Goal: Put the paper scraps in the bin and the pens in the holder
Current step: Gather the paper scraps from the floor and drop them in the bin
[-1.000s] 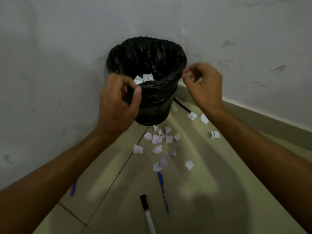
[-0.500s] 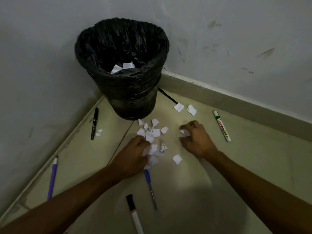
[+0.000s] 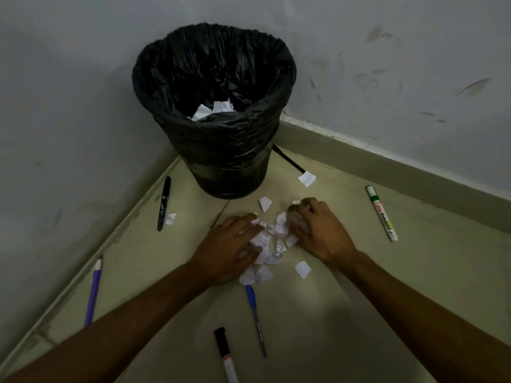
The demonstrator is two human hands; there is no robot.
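— On the floor by the corner, what is changed from half a second back?
— Both hands are pressed closer together. The left hand (image 3: pixel 235 244) is laid curled against the heap of paper scraps (image 3: pixel 265 244), and the right hand (image 3: pixel 318 230) is cupped against its other side, scraps bunched under its fingers. The heap is packed tighter than before. Whether any scrap is truly gripped cannot be told.

— What room is left at the edges?
— The purple pen (image 3: pixel 93 293) is laid along the left wall's base, its long axis running up and away. The black pen (image 3: pixel 163 203) is set nearly parallel, with one stray scrap (image 3: pixel 170 218) just beside it. The bin (image 3: pixel 221 150) is tucked into the corner, white scraps seen inside. Bare floor is left between the hands and the bin.

— And nearer, to the right?
— The black-capped marker (image 3: pixel 225 355) and the blue pen (image 3: pixel 255 319) are pointed towards the heap. The green-capped marker (image 3: pixel 381 214) is laid well apart on the right, cap towards the far wall.
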